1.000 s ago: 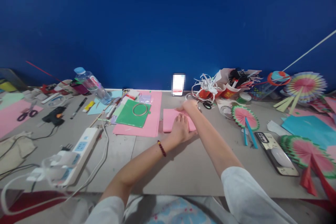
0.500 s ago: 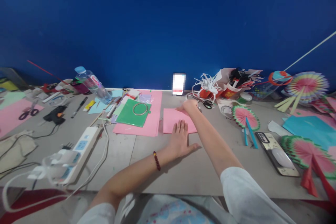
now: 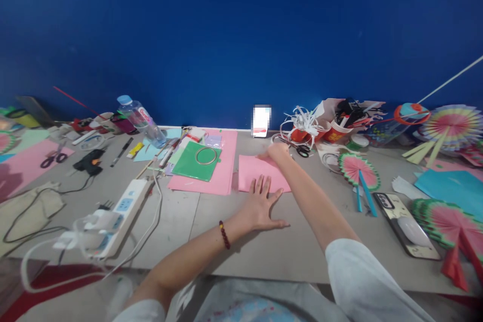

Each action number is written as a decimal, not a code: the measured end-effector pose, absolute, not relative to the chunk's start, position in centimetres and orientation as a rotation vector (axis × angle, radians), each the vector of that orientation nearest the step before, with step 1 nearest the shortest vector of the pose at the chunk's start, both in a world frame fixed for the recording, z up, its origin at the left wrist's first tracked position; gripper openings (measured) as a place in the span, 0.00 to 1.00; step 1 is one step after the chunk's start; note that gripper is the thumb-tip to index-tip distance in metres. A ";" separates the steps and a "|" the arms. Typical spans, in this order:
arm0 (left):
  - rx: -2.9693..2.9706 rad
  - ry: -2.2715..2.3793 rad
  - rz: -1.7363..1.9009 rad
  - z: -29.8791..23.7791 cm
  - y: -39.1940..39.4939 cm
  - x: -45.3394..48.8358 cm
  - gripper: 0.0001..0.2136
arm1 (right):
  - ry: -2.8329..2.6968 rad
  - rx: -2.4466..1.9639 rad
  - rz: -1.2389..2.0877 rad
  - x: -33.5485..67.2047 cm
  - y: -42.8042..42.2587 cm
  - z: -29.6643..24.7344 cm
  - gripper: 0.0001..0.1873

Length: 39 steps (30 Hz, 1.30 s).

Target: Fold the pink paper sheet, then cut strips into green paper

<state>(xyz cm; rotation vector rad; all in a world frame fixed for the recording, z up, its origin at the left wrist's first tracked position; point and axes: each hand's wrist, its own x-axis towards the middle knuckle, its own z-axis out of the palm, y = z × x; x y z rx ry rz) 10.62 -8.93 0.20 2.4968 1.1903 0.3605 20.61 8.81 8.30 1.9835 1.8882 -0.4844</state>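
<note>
A folded sheet of pink paper [image 3: 252, 168] lies flat on the table in front of me. My left hand [image 3: 260, 206] is open, palm down, its fingertips resting on the paper's near edge and its thumb stretched to the right over the table. At the paper's far edge, my right hand [image 3: 278, 152] presses down. One digit of it stretches out flat to the left; the other fingers are mostly hidden behind the hand. My right forearm passes over the paper's right side and covers it.
Left of the paper lie larger pink sheets [image 3: 231, 161] with a green packet [image 3: 188, 163] and a ring [image 3: 206, 149]. Further left are a power strip [image 3: 128, 211], glue gun [image 3: 89, 162] and bottle [image 3: 145, 123]. Rightward are scissors [image 3: 303, 151], paper fans [image 3: 360, 171] and a phone [image 3: 396, 211].
My left hand's fingers have spread wider and slid slightly back toward the paper's near edge. The right hand stays at the far edge. The whole view has shifted a little.
</note>
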 end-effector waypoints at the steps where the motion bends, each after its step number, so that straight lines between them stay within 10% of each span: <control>1: 2.500 1.193 0.360 0.2 -8.9 10.6 0.47 | 1.844 1.975 -0.494 20.5 8.7 8.3 0.36; 11: 2.515 1.187 0.379 0.1 -9.0 10.6 0.46 | 1.854 2.062 -0.388 22.6 7.1 9.5 0.46; 20: 2.513 1.192 0.374 -0.3 -8.9 10.7 0.46 | 2.382 1.822 -0.252 24.6 -3.6 7.9 0.18; 39: 2.552 1.234 0.285 0.2 -9.0 10.8 0.43 | 2.654 2.071 0.186 29.3 -13.4 0.4 0.22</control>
